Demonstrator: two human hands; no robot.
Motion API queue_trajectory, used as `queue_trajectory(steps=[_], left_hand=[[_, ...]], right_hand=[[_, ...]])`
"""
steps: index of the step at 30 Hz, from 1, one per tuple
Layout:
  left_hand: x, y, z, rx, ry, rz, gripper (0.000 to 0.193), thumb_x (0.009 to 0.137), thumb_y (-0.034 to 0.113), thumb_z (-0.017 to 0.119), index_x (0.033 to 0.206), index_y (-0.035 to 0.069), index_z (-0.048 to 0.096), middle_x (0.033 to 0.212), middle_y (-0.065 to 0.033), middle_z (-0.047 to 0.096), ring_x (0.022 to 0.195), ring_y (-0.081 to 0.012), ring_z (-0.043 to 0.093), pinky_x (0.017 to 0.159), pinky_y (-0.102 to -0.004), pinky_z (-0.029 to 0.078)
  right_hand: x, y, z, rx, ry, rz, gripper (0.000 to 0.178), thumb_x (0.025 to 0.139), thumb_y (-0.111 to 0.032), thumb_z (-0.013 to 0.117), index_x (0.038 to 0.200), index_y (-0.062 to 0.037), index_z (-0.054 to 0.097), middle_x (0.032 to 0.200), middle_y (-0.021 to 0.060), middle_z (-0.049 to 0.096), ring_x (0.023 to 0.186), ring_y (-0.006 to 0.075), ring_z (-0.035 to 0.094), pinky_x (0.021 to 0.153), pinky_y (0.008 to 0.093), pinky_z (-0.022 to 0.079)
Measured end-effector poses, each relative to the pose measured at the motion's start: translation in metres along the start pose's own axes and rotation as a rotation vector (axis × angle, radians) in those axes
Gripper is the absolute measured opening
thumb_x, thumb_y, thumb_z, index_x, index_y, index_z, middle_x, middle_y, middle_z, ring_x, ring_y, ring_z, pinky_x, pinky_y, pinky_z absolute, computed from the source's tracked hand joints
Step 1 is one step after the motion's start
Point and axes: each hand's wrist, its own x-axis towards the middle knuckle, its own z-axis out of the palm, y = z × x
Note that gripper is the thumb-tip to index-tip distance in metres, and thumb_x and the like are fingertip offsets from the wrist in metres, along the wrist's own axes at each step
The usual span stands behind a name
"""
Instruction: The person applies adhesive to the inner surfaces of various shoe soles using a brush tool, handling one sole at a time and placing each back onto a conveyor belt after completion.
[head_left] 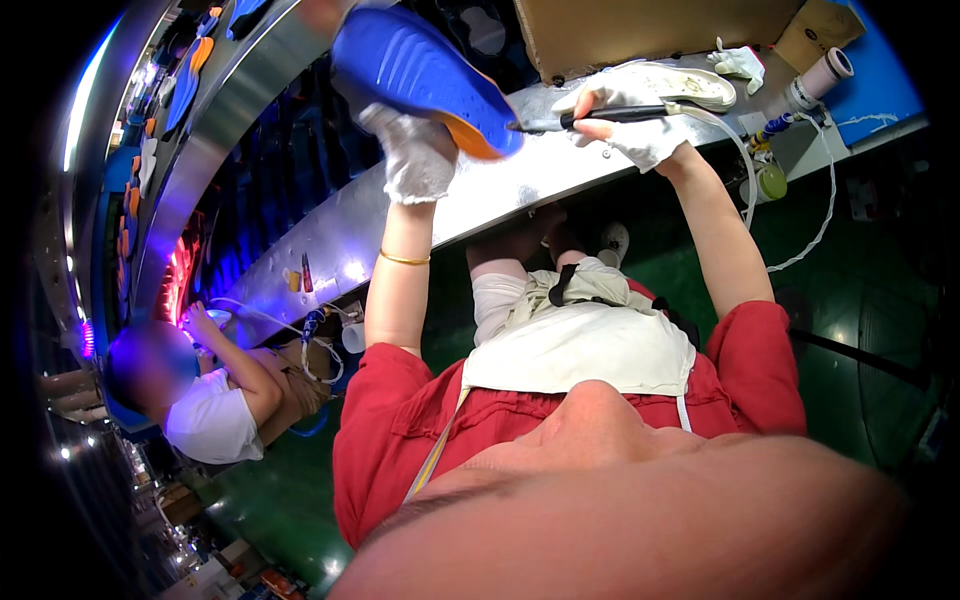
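A blue shoe insole with an orange patch along one edge is held up in my left hand. That hand wears a white glove and its fingers are mostly behind the insole. My right hand, in a white glove with bare fingertips showing, grips a black pen-shaped tool with a thin metal tip. A pale hose runs from the tool's back end. The tip meets the insole's near end, at its right edge; whether it presses on the surface I cannot tell.
Behind my right hand lie a white sole-shaped piece and a white glove on the metal bench. A cardboard box stands behind them. Along the left curves a conveyor carrying insoles. A co-worker sits at the left.
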Motion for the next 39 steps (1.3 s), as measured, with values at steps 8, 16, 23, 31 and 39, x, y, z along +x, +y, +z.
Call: queue_trajectory(steps=[8, 16, 23, 31, 39], left_hand=[[-0.017, -0.066, -0.044, -0.538, 0.077, -0.199, 0.108, 0.063, 0.084, 0.042, 0.137, 0.006, 0.032, 0.138, -0.0167, 0.036, 0.129, -0.0379, 0.028, 0.107, -0.0561, 0.019], [-0.009, -0.132, -0.063, -0.615, 0.06, -0.272, 0.062, 0.084, 0.053, 0.037, 0.122, 0.005, 0.044, 0.121, -0.0113, 0.05, 0.111, -0.0282, 0.045, 0.098, -0.0411, 0.033], [-0.012, -0.14, -0.066, 0.428, -0.12, -0.107, 0.047, 0.094, 0.042, 0.028, 0.118, 0.006, 0.047, 0.118, -0.009, 0.052, 0.108, -0.0227, 0.049, 0.095, -0.0354, 0.039], [-0.065, -0.079, 0.006, -0.382, 0.007, -0.394, 0.082, 0.079, 0.064, 0.052, 0.135, 0.007, 0.034, 0.123, -0.0154, 0.05, 0.109, -0.0289, 0.053, 0.097, -0.0441, 0.043], [-0.081, -0.092, 0.015, -0.283, 0.19, -0.364, 0.069, 0.083, 0.064, 0.046, 0.123, 0.008, 0.047, 0.11, -0.0092, 0.059, 0.092, -0.0216, 0.061, 0.081, -0.0341, 0.053]], right_hand=[[-0.018, 0.031, 0.025, 0.359, 0.143, -0.088, 0.024, 0.078, -0.01, 0.07, 0.095, -0.0016, 0.055, 0.085, 0.0064, 0.064, 0.075, 0.0117, 0.061, 0.07, 0.0244, 0.049], [-0.045, 0.055, 0.0, 0.29, 0.354, -0.012, 0.02, 0.081, -0.012, 0.067, 0.094, -0.0024, 0.055, 0.082, 0.0046, 0.061, 0.073, 0.0101, 0.059, 0.069, 0.0227, 0.047], [-0.043, 0.051, 0.009, 0.252, 0.376, -0.084, 0.018, 0.08, -0.011, 0.068, 0.09, -0.0025, 0.055, 0.078, 0.0043, 0.06, 0.068, 0.0093, 0.058, 0.063, 0.0223, 0.047], [-0.01, 0.041, 0.034, 0.15, 0.293, -0.173, 0.016, 0.08, -0.009, 0.067, 0.085, -0.0043, 0.053, 0.073, 0.004, 0.06, 0.063, 0.0083, 0.056, 0.058, 0.0217, 0.045], [-0.011, 0.022, 0.06, -0.235, 0.274, -0.226, 0.02, 0.078, -0.014, 0.069, 0.087, -0.0014, 0.056, 0.075, 0.0081, 0.063, 0.068, 0.0116, 0.062, 0.066, 0.0238, 0.05]])
